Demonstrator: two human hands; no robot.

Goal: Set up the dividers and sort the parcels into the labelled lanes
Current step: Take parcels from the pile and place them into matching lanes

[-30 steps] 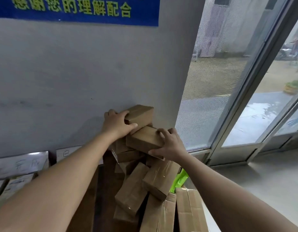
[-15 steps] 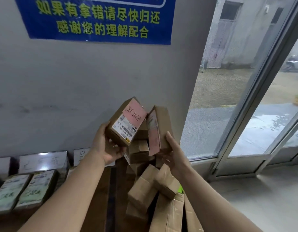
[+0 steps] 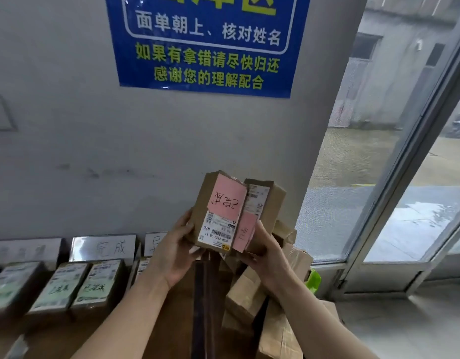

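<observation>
Parcels are held up in both hands, side by side and touching, in front of a grey wall. The left parcel is gripped by the left hand, whose fingers are curled round its lower left edge. Just right of those fingers, a pink note with handwriting and a white shipping label are shown on its face. The right parcel is gripped from below by the right hand. Its fingers are wrapped round the lower corner, beside a smaller pink slip.

Below and behind the right fingers, a loose pile of brown parcels is heaped against the wall, with something bright green at its right edge. Between the two wrists, a dark strip is laid along the brown surface. Well to the left of the left fingers, sorted parcels are lined up label-upward below handwritten lane cards propped at the wall. Above the fingers, a blue sign with Chinese text is fixed to the wall. A glass door is seen to the right.
</observation>
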